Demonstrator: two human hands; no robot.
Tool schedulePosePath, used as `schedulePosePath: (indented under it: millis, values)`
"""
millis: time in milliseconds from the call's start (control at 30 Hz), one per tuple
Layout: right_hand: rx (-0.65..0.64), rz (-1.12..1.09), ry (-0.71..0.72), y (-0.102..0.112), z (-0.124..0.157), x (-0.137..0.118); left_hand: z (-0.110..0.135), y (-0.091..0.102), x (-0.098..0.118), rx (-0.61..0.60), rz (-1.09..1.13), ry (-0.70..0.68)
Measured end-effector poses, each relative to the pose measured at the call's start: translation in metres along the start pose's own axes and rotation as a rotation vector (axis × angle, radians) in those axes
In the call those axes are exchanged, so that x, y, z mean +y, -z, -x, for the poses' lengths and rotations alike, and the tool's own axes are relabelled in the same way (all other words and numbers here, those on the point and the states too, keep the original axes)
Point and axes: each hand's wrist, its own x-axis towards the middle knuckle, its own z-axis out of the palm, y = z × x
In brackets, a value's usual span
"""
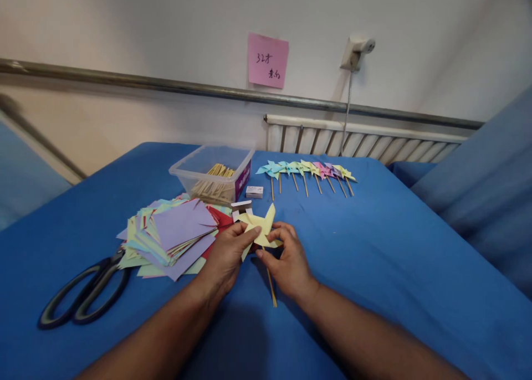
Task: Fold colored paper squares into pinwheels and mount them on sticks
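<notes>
A pale yellow paper pinwheel (262, 222) is between my two hands, over the blue-covered table. My left hand (231, 248) grips it from the left, the thumb pressed near its middle. With bent fingers, my right hand (287, 255) pinches its lower right side, close to the top of the stick. The thin wooden stick (271, 286) slants down from the pinwheel towards me. Just behind my left fingers lies a small open box (241, 208); its contents are hard to make out.
A stack of coloured paper sheets (178, 230) lies at left, with large black scissors (89, 291) beside it. Behind stand a clear plastic tub (187, 172) of wooden sticks and a small closed box (254, 191). Several finished pinwheels (305, 169) line the table's back.
</notes>
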Motion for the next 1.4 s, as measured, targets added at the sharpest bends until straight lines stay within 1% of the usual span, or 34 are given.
schedulePosePath:
  millis: [133,267,500,600,900,1200,1400]
  values:
    - [0.011,-0.032,-0.011,0.0002,-0.0023,0.0007,-0.0001,-0.0011,-0.0018,0.002,0.001,-0.007]
    - [0.012,-0.072,-0.034,0.0004,-0.0033,0.0,-0.0011,-0.0007,-0.0031,-0.02,0.01,-0.013]
    - [0.025,-0.061,-0.038,-0.0009,-0.004,0.0003,0.0009,-0.001,-0.0031,-0.051,0.006,-0.018]
    - [0.021,-0.071,-0.042,-0.0009,-0.0037,-0.0005,0.0012,-0.0013,-0.0036,-0.047,0.012,-0.021]
    - [0.035,-0.247,-0.084,-0.0008,-0.0052,0.0004,0.0022,-0.0018,-0.003,-0.046,0.072,0.009]
    - [0.034,-0.101,-0.047,0.0004,-0.0027,-0.006,0.0053,-0.0058,-0.0009,-0.035,0.087,0.015]
    - [0.05,-0.155,-0.066,-0.0006,-0.0012,-0.0074,0.0076,-0.0054,-0.0024,-0.055,0.083,0.001]
